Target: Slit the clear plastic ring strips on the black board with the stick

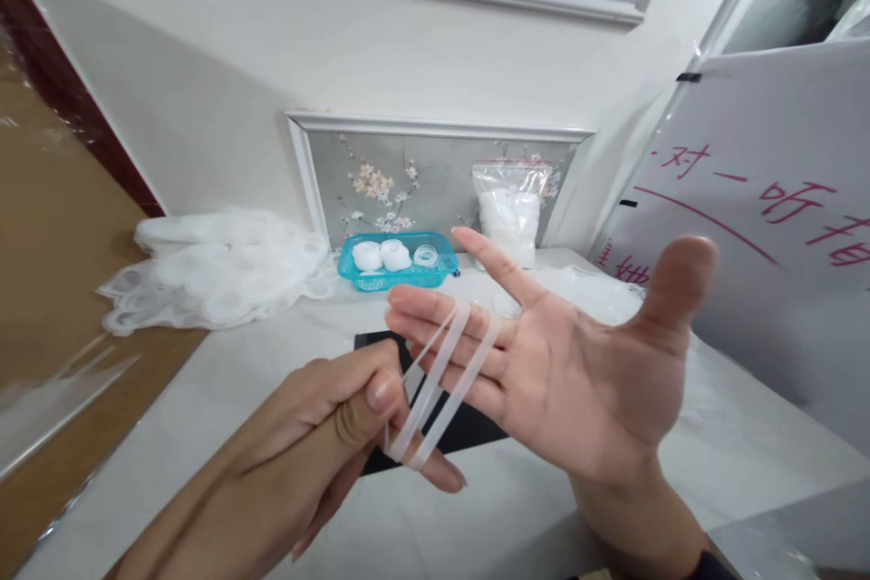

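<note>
Whitish translucent elastic bands (443, 376) are stretched in several slanting strands between my two hands. My right hand (564, 362) is held palm toward me, its fingers stretched out to the left and its thumb raised. The bands pass around its middle fingers, while the index finger stays outside them. My left hand (340, 421) is closed, with its thumb pressed on the bent index finger where a thin strand runs in. One finger of it points right through the lower end of the loops. Part of that hand's grip is hidden.
Behind the hands, a blue basket (350, 270) holds white rings. A clear zip bag (509, 213) of white items stands against the wall. White ring-shaped pieces (217, 267) are piled at left. A black mat (468, 430) lies below the hands; a whiteboard (768, 136) stands at right.
</note>
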Motion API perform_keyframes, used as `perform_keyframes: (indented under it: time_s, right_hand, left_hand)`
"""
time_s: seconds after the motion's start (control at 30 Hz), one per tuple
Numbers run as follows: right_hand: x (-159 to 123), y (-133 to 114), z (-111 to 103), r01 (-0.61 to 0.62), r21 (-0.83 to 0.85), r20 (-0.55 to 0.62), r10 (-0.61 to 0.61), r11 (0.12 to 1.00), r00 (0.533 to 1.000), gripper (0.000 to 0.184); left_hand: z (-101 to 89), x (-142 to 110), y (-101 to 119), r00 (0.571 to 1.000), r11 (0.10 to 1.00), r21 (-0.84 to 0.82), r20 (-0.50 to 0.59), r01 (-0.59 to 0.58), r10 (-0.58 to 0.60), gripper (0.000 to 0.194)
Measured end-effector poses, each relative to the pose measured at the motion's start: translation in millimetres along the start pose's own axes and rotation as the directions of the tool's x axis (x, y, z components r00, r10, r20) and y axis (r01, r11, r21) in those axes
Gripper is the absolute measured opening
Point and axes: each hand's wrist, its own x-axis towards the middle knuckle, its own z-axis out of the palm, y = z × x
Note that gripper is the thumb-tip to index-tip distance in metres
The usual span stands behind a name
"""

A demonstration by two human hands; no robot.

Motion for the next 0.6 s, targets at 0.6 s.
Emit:
perform_keyframes:
  time_s: [0.6]
  right_hand:
    - [0.5, -0.1, -0.4, -0.014, -0.021, 0.004, 0.014, 1.000, 1.000, 0.101]
  left_hand:
    - [4.2, 3.6, 9.1, 0.999, 0.972, 0.235, 0.046, 0.003, -0.015, 0.030]
